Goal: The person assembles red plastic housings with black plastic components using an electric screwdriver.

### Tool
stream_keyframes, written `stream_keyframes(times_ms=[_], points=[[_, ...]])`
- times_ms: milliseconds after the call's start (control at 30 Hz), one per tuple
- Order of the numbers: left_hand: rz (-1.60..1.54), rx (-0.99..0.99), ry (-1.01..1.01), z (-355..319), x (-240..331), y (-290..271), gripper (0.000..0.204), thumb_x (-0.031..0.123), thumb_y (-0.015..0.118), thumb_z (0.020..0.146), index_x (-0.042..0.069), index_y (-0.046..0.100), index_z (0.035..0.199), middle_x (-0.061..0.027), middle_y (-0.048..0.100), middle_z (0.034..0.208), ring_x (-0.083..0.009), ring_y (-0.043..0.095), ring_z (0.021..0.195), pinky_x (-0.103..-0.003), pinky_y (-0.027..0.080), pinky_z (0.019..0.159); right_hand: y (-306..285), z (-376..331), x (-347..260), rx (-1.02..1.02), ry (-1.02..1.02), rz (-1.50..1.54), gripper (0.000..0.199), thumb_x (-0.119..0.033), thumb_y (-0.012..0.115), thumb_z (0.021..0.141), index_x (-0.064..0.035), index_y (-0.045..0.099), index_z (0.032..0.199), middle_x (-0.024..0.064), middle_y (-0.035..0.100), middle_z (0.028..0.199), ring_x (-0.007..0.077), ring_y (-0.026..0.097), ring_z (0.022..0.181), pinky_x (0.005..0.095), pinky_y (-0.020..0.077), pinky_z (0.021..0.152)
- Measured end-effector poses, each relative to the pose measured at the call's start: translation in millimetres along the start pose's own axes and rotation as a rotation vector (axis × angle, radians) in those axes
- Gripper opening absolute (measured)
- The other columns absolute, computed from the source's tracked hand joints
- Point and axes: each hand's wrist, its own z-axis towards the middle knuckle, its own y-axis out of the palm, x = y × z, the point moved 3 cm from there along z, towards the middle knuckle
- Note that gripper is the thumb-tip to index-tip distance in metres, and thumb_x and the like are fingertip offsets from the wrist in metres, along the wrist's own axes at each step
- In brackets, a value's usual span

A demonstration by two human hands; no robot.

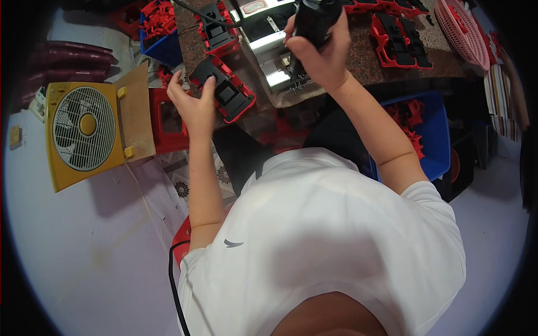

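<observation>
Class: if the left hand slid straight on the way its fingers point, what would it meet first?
The left hand already rests against the red-and-black plastic part; that is probably the first thing met, though depth is unclear.

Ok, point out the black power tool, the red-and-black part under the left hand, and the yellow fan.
black power tool (315, 19), head view, on its body above the right hand's grip
red-and-black part (232, 96), head view, black centre panel
yellow fan (84, 127), head view, grille
</observation>
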Motion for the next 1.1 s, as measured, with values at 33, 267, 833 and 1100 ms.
stream_keyframes(times_ms=[33,267,833,1100], points=[[-0.024,0.009,-0.077,6.7,-20.6,-2.1,0.074,0.024,0.08,0.076,0.0,0.041,0.134,-0.0194,0.043,0.133,-0.0304,0.044,0.125,-0.038,0.038,0.101,2.9,0.6,-7.6,-0.001,0.151,-0.174,0.042,-0.02,0.074,0.087,-0.003,0.044,0.11,0.0002,0.05,0.08,0.0059,0.044,0.062,0.0212,0.0357,0.053],[-0.531,-0.264,-0.317,1.7,-50.5,27.1,0.09,0.021,0.08,0.079,0.001,0.022,0.145,-0.0191,0.048,0.128,-0.0238,0.053,0.116,-0.034,0.044,0.097,2.2,9.8,8.3,0.184,0.022,0.266,0.042,-0.031,0.073,0.087,-0.002,0.047,0.103,0.0037,0.057,0.073,0.0085,0.054,0.057,0.0228,0.0437,0.049],[-0.836,-0.222,-0.435,-7.6,-62.9,44.2,0.062,0.015,0.076,0.081,0.001,0.039,0.128,-0.0118,0.054,0.12,-0.0192,0.055,0.111,-0.033,0.043,0.097,5.4,12.4,6.8,-0.021,0.316,0.014,0.031,-0.027,0.067,0.093,-0.0043,0.047,0.101,-0.0001,0.05,0.068,0.0066,0.041,0.052,0.0233,0.0361,0.047],[-0.761,-0.176,-0.351,-9.9,-58.2,49.0,0.055,0.012,0.077,0.08,0.003,0.043,0.121,-0.0091,0.057,0.114,-0.0171,0.058,0.104,-0.031,0.046,0.094,41.6,28.8,-10.8,0.063,0.518,0.281,0.036,-0.036,0.065,0.093,-0.0036,0.05,0.096,0.0051,0.058,0.069,0.0107,0.056,0.054,0.0252,0.0469,0.048]])
